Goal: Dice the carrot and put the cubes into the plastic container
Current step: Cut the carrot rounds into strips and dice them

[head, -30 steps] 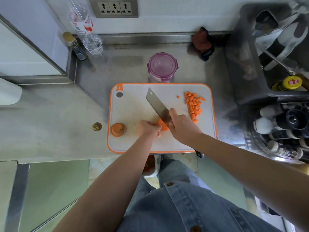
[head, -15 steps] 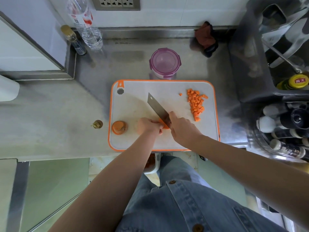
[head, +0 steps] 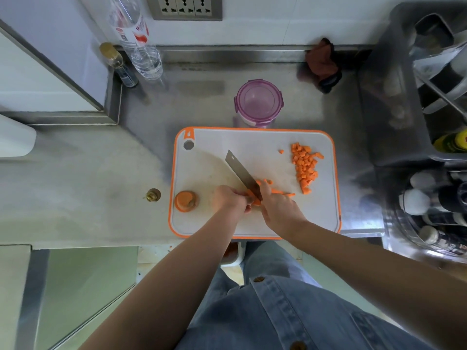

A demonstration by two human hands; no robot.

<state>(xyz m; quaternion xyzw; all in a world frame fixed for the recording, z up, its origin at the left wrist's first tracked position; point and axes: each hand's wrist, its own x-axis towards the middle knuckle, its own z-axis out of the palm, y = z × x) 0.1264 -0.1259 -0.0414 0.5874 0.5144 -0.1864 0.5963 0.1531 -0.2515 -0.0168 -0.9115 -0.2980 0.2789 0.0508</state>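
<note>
**A:** What is the biggest thing there?

**B:** The steel counter (head: 101, 178). Take the middle of the cutting board as the dial, with twelve toward the wall. The counter runs all round it. The cutting board (head: 316, 213), white with an orange rim, lies flat at the counter's front edge.

**A:** Where is the plastic container?

**B:** The plastic container (head: 238, 102) is at twelve o'clock, upright on the counter just beyond the board's far edge. It has a purple rim with clips. I cannot tell whether its lid is on.

**A:** And the hands?

**B:** Both are on the board's near half. The left hand (head: 228, 199), at about seven, has its fingers curled tight and pins a carrot piece (head: 254, 198) to the board. The right hand (head: 278, 208), at about five, is wrapped round the handle of the knife (head: 240, 170) and hides it.

**A:** How does the knife lie?

**B:** Its broad blade slants from between the hands toward eleven o'clock, with the edge down at the carrot piece.

**A:** What about the cut carrot?

**B:** A pile of cubes (head: 304, 168) lies between two and three, well apart from the hands. A carrot stub (head: 185, 200) stands between eight and nine, near the left rim. Thin strips (head: 280, 192) lie just right of the blade, touching the right hand. One lone cube (head: 281, 151) sits at one o'clock, near the pile.
</note>
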